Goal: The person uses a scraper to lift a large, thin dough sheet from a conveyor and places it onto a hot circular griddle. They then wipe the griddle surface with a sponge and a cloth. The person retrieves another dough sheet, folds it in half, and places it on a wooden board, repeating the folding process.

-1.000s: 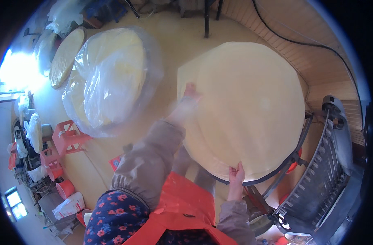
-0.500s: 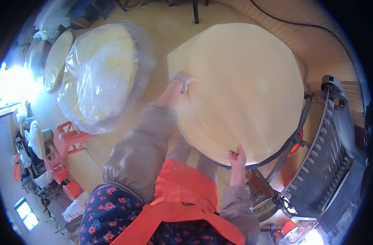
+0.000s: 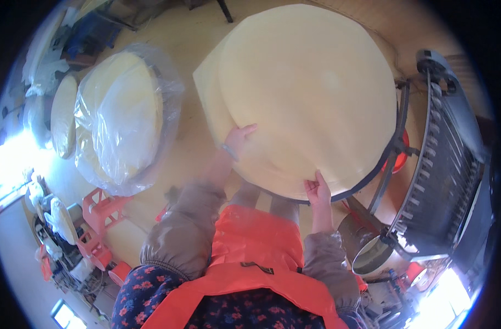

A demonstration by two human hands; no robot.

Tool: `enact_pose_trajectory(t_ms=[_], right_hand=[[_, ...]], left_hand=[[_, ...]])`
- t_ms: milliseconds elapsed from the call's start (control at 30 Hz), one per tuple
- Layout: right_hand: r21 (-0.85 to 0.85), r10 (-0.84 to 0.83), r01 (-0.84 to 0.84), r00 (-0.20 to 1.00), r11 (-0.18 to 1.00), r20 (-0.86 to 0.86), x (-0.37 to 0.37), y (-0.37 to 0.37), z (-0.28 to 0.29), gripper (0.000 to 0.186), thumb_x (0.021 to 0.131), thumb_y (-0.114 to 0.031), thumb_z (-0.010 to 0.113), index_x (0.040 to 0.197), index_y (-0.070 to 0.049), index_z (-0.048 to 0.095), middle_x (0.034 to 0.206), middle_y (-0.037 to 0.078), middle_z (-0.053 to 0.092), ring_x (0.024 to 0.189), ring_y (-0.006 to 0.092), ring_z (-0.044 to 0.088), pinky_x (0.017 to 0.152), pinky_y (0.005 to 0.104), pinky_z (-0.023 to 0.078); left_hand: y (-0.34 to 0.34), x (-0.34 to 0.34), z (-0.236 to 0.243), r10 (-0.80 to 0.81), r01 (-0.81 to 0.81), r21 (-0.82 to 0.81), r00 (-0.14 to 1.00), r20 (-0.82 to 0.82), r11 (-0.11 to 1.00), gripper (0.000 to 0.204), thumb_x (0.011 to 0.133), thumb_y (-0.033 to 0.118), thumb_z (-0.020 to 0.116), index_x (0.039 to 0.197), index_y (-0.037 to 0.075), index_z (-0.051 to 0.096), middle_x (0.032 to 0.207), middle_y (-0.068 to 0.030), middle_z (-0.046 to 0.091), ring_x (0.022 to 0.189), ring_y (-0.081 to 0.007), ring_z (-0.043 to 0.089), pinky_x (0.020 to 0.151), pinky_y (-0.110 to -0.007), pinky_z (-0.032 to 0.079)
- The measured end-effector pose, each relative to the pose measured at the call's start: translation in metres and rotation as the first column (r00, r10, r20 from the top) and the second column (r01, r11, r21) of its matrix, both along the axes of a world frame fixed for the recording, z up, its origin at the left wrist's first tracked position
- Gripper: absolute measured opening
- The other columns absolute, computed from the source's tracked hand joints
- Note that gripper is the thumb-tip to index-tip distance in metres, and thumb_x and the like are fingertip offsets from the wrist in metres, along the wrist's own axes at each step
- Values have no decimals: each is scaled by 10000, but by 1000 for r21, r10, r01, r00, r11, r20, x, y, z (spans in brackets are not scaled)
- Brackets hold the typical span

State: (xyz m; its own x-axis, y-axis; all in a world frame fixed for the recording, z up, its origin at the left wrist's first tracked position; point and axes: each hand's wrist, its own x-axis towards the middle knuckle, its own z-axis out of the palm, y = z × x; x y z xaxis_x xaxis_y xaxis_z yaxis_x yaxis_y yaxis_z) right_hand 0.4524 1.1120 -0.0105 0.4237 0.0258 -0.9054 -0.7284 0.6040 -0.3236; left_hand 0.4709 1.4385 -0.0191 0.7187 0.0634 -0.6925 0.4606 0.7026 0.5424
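A broad, pale, roughly round sheet [image 3: 311, 88] lies in front of the person, on a round support with a dark rim [image 3: 366, 188] that shows along the sheet's near right side. At its left, a pointed corner juts out beyond a curved line that may be an edge or a fold. The left hand [image 3: 238, 140] rests at the sheet's lower left, one finger stretched toward the right; whether its fingers grip the sheet cannot be told. The right hand [image 3: 318, 189] is at the near edge, its fingers drawn narrow on the sheet, with soft creases running up from there. The person wears a red apron [image 3: 256, 236]. Off to the left, well apart from the sheet, clear plastic [image 3: 119, 126] covers more pale rounds, with a red stool [image 3: 105, 211] on the floor [image 3: 193, 109] below them. To the right stands a dark metal machine [image 3: 442, 170] lined with short projections; near its lower end sits a metal bucket [image 3: 373, 255].
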Motion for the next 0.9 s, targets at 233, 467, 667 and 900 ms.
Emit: enact_pose_trajectory(t_ms=[233,467,667,900], right_hand=[[132,-125,149,978,980,-169,12,-8,53,603,770,-470,695,1015,29,461,957,146,532,895,266,573,810,426,513],[204,-275,264,961,943,24,9,-11,84,883,773,-633,577,1240,73,326,1229,247,437,1132,336,477,975,472,404],[495,-499,400,863,771,82,6,36,66,1025,732,-735,498,1406,-18,214,1442,145,277,1325,327,266,1110,484,198],[510,-777,617,602,599,185,32,-26,42,842,819,-654,470,1401,-76,280,1445,85,300,1332,308,263,1101,475,212]], left_hand=[[-36,44,81,77,-63,370,997,-23,927,202,739,64,665,914,-22,612,824,-85,625,746,-187,628,584,-308,528],[-53,84,128,86,-72,365,996,-20,928,206,752,47,661,944,4,600,868,-74,620,754,-182,626,555,-314,517],[-62,98,139,122,-114,343,993,-2,933,222,767,6,635,983,2,583,937,-87,620,826,-210,632,657,-338,547],[-64,96,150,142,-159,264,986,83,951,270,786,-18,605,1051,9,561,1002,-93,610,917,-223,620,732,-357,556]])
